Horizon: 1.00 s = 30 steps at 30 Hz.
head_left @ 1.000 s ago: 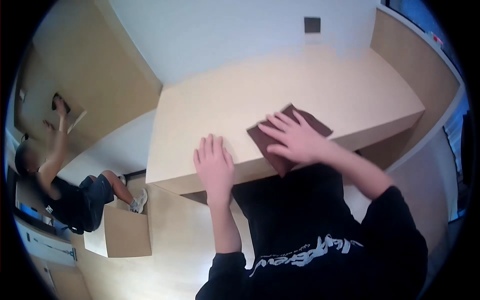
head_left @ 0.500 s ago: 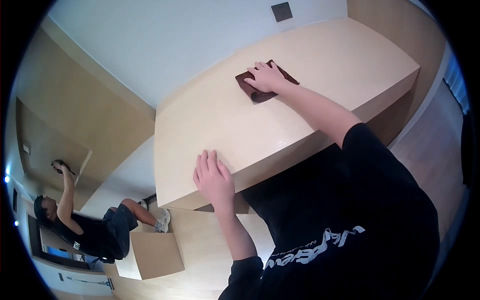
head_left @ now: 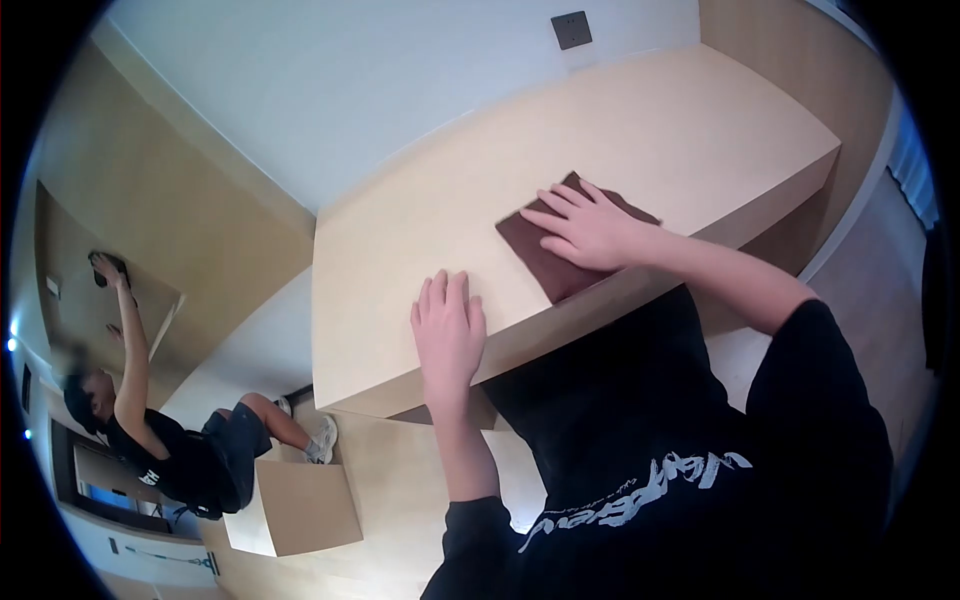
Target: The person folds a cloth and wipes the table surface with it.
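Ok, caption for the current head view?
Right hand flat on a brown cloth, left hand on the wooden desk.

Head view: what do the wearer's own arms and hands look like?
Left hand and right hand: bare, no gloves, rings or watch visible. Forearms uncovered below short, loose sleeves of a black T-shirt with white script-like lettering.

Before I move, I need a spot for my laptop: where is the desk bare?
The desk is bare at its right end, between the brown cloth and side panel; along the back wall; and at its left end, beyond the left hand. Crowded: the front middle, around the right hand.
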Tool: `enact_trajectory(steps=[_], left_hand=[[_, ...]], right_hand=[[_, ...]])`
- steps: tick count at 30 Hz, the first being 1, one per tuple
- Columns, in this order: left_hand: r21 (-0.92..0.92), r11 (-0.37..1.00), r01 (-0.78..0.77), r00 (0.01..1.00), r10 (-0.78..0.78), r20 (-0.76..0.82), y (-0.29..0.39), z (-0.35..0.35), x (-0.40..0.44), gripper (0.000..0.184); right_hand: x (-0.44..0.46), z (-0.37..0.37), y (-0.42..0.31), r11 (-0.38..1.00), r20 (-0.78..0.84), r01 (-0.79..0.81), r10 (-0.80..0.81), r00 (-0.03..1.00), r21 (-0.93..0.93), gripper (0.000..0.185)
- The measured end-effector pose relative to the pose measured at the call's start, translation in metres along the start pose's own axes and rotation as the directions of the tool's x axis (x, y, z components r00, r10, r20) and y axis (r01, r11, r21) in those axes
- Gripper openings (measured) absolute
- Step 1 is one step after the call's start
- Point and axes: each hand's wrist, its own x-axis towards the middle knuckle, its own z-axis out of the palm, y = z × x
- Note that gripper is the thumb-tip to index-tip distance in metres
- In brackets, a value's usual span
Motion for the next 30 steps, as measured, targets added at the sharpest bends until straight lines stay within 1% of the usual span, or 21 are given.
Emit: enact_trajectory(steps=[1,2,3,4,5,6,7,8,9,10,12,15,19,20,21,23,24,26,27,28,30], left_hand=[[-0.007,1.0,0.007,1.0,-0.007,-0.001,0.002,0.002,0.003,0.036],[0.005,0.999,-0.034,0.999,0.034,0.018,0.006,0.004,0.005,0.039],[0.016,0.997,-0.073,0.997,0.073,0.035,0.011,0.004,0.009,0.042],[0.01,0.998,-0.06,0.998,0.06,0.029,0.011,0.004,0.011,0.042],[0.023,0.998,-0.064,0.994,0.062,0.085,0.01,0.004,0.014,0.046],[0.036,0.997,-0.069,0.987,0.063,0.149,0.008,0.005,0.015,0.05],[0.037,0.998,-0.053,0.986,0.047,0.162,0.011,0.002,0.016,0.05],[0.027,0.999,-0.024,0.976,0.018,0.218,0.014,-0.003,0.018,0.052],[0.024,1.0,0.001,0.964,-0.008,0.267,0.017,-0.005,0.02,0.055],[0.036,0.999,0.006,0.963,-0.016,0.269,0.018,-0.005,0.021,0.055],[0.061,0.998,0.01,0.959,-0.027,0.284,0.014,-0.002,0.024,0.059],[0.054,0.998,0.032,0.955,-0.046,0.293,0.009,0.01,0.035,0.061],[0.06,0.998,-0.033,0.96,0.015,0.281,0.014,0.023,0.042,0.062],[0.042,0.999,-0.02,0.968,0.009,0.252,0.014,0.023,0.041,0.061],[0.025,1.0,-0.002,0.975,-0.004,0.223,0.014,0.022,0.039,0.061],[0.012,1.0,-0.013,0.981,0.01,0.192,0.014,0.019,0.037,0.059],[0.004,1.0,-0.025,0.987,0.024,0.16,0.013,0.019,0.035,0.057],[0.007,1.0,-0.022,0.989,0.021,0.144,0.01,0.022,0.036,0.056],[0.009,1.0,-0.021,0.99,0.02,0.137,0.01,0.022,0.037,0.055],[0.001,1.0,-0.02,0.991,0.02,0.131,0.01,0.023,0.039,0.055],[-0.008,1.0,-0.023,0.993,0.023,0.119,0.009,0.024,0.035,0.054]], right_hand=[[-0.017,-0.005,-0.006,0.999,-0.01,0.032,-0.032,0.999,-0.006,0.053],[-0.034,-0.011,-0.012,0.998,-0.019,0.065,-0.065,0.998,-0.011,0.052],[-0.05,-0.02,-0.016,0.998,-0.031,0.054,-0.055,0.998,-0.032,0.052],[-0.062,-0.026,-0.021,0.998,-0.045,0.044,-0.047,0.998,-0.053,0.052],[-0.072,-0.03,-0.024,0.999,-0.053,0.002,-0.004,0.999,-0.044,0.052],[-0.074,-0.036,-0.023,0.999,-0.041,0.012,-0.014,0.999,-0.042,0.052],[-0.076,-0.04,-0.024,0.999,-0.007,-0.03,0.029,1.0,-0.033,0.054],[-0.075,-0.039,-0.026,0.997,0.025,-0.072,0.073,0.997,-0.024,0.055],[-0.073,-0.034,-0.023,0.997,-0.02,-0.055,0.054,0.998,-0.053,0.055],[-0.069,-0.037,-0.02,0.997,0.026,-0.072,0.073,0.997,-0.038,0.055],[-0.049,-0.026,-0.008,0.996,0.038,-0.088,0.089,0.995,-0.02,0.056],[-0.007,-0.012,0.019,0.985,0.068,-0.175,0.175,0.982,0.001,0.054],[0.051,0.008,0.07,0.941,0.085,-0.339,0.339,0.937,-0.013,0.055],[0.064,0.011,0.084,0.922,0.076,-0.387,0.388,0.919,-0.025,0.055],[0.077,0.011,0.101,0.921,0.075,-0.389,0.39,0.918,-0.029,0.055],[0.099,0.014,0.122,0.858,0.098,-0.513,0.512,0.853,-0.015,0.054],[0.103,0.022,0.122,0.86,0.102,-0.51,0.509,0.855,-0.015,0.054],[0.117,0.028,0.125,0.771,-0.009,-0.632,0.634,0.774,-0.079,0.053],[0.113,0.029,0.119,0.816,-0.075,-0.575,0.571,0.818,-0.059,0.054],[0.111,0.026,0.118,0.816,-0.079,-0.574,0.569,0.819,-0.067,0.054],[0.099,0.025,0.111,0.844,0.015,-0.532,0.534,0.845,-0.062,0.055]])
